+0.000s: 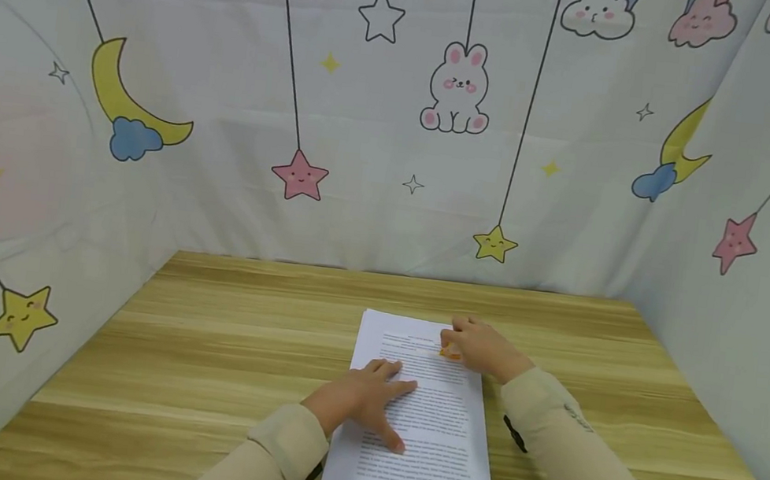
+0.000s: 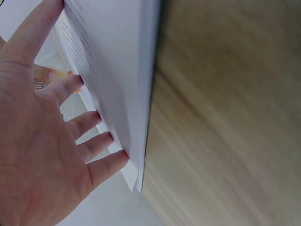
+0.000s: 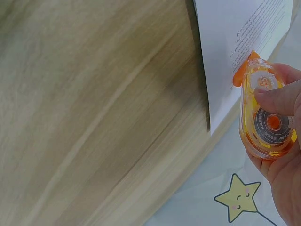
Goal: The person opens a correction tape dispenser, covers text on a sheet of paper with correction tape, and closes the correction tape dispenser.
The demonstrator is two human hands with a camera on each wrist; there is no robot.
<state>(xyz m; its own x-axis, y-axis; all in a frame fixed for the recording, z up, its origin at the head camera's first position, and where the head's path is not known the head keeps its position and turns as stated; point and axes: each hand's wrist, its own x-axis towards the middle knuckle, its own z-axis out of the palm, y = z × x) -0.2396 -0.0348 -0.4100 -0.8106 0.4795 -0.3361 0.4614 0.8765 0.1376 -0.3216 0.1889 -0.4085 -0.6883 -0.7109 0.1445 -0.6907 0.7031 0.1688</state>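
Observation:
A stack of printed paper (image 1: 424,427) lies on the table, its long side running away from me. My left hand (image 1: 370,398) rests on the left part of the top sheet with its fingers spread; in the left wrist view its fingertips touch the page. Near the top right of the page, my right hand (image 1: 483,348) grips an orange, clear-bodied correction tape (image 3: 267,110). The right wrist view shows the thumb on its side and the orange tip at the printed lines. From the head view, most of the correction tape is hidden under the fingers.
The wood-grain table (image 1: 223,348) extends around the paper on both sides. Behind it and at the sides hangs a white curtain (image 1: 383,129) printed with stars, moons, clouds and rabbits. Beige sleeves (image 1: 289,451) cover both forearms.

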